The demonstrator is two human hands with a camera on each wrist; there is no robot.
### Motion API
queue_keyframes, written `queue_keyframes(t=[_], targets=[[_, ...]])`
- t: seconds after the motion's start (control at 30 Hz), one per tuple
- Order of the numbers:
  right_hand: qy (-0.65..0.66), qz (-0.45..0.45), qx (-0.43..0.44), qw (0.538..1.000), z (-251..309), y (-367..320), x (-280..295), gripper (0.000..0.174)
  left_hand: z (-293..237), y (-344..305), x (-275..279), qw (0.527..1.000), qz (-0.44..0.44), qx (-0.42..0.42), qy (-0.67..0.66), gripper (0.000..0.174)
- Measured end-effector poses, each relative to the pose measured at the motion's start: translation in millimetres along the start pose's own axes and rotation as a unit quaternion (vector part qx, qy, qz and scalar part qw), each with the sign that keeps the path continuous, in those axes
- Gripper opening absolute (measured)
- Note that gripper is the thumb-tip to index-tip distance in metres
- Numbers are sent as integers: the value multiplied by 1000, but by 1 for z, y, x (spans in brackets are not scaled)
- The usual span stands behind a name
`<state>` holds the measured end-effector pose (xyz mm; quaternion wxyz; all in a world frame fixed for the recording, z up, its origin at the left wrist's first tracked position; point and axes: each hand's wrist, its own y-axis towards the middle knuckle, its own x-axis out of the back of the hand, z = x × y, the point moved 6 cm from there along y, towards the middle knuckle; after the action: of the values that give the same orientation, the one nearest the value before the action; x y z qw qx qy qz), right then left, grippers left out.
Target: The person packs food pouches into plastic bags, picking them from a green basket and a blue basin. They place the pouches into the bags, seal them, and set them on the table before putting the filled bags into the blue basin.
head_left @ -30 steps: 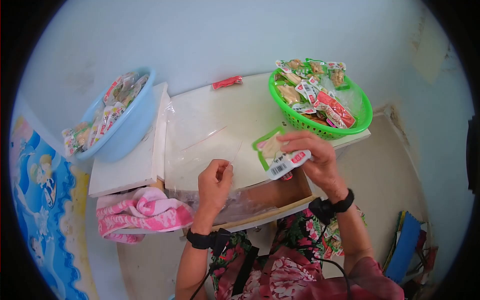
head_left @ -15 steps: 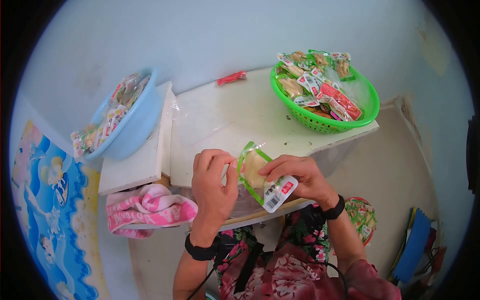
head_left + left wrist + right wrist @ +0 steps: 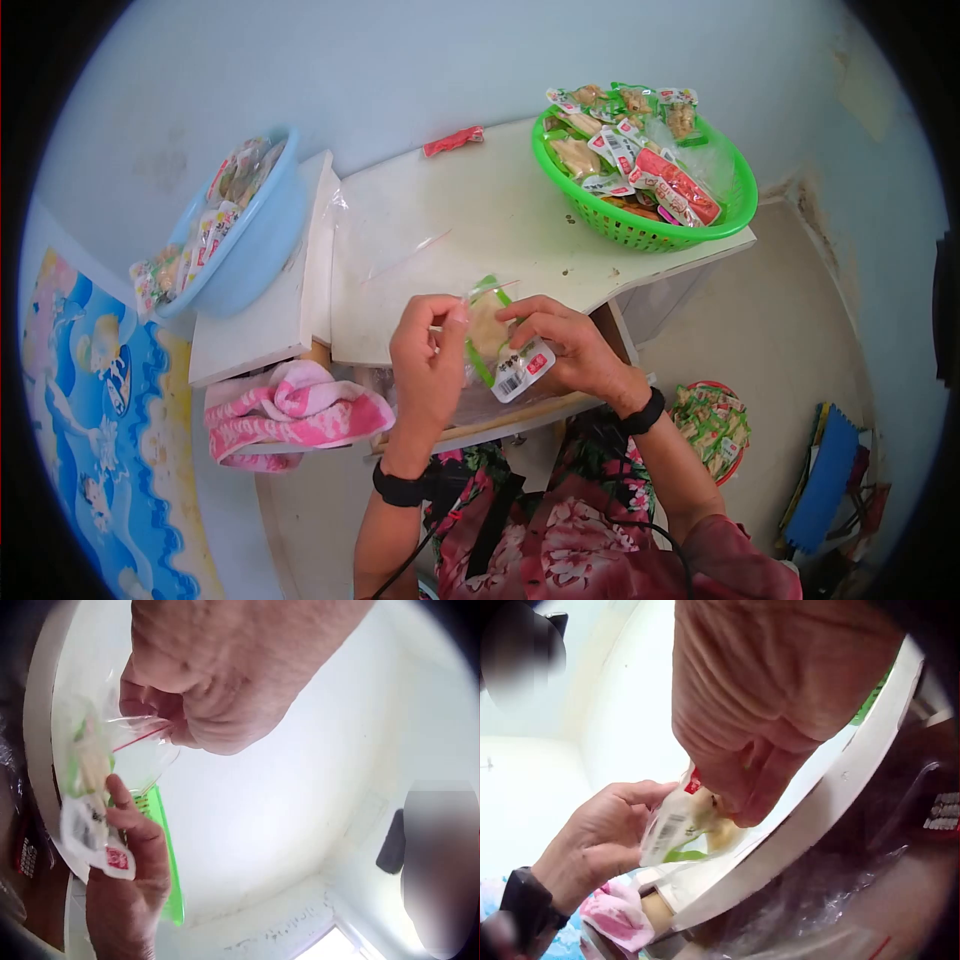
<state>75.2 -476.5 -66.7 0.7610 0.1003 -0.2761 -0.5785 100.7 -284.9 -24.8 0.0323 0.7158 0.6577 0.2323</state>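
My left hand (image 3: 428,350) pinches the mouth of a clear zip bag with a red line (image 3: 144,738), over the front of the white desk. My right hand (image 3: 578,350) grips a snack packet (image 3: 487,335) with a green border, a clear window on pale food and a white end with a barcode and red label. In the left wrist view the packet's green-edged end overlaps the bag's mouth. The right fingers (image 3: 126,814) lie across the packet's face. The bag's lower part is hard to make out in the head view.
A green basket (image 3: 640,235) heaped with packets stands on the desk (image 3: 480,200) at right, a blue basin (image 3: 262,245) with packets at left. A red packet (image 3: 453,141) lies by the wall. Below are an open drawer (image 3: 545,410) and pink towel (image 3: 300,410); a red-rimmed basket (image 3: 741,463) sits on the floor.
The right hand has brought the packet leftward and down to the left hand. The left hand has raised the clear bag, and the packet's end now overlaps it.
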Motion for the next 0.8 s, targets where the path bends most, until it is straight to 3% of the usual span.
queue_keyframes(t=[0.17,0.27,0.33,0.43,0.53,0.63,0.67,0.8], targets=[[-91,-4,-1,996,-1,-4,1,41,46,10,20,997,5,75,-9,11],[-128,-4,-3,992,7,-4,3,44,71,5,18,990,11,115,-86,11],[-126,7,-27,992,8,-6,1,48,63,3,15,986,6,125,-114,11],[-234,14,22,972,22,-8,-2,52,55,3,14,988,4,118,-101,12],[-210,-32,30,977,20,-10,0,48,53,6,16,991,7,108,-74,12],[-113,-134,-16,984,19,-9,11,40,49,12,16,994,1,89,-62,12],[-118,-167,-13,979,19,-7,13,28,46,16,16,995,-4,80,-60,13],[48,-288,-106,951,16,-6,12,20,32,32,20,999,-18,34,23,14]])
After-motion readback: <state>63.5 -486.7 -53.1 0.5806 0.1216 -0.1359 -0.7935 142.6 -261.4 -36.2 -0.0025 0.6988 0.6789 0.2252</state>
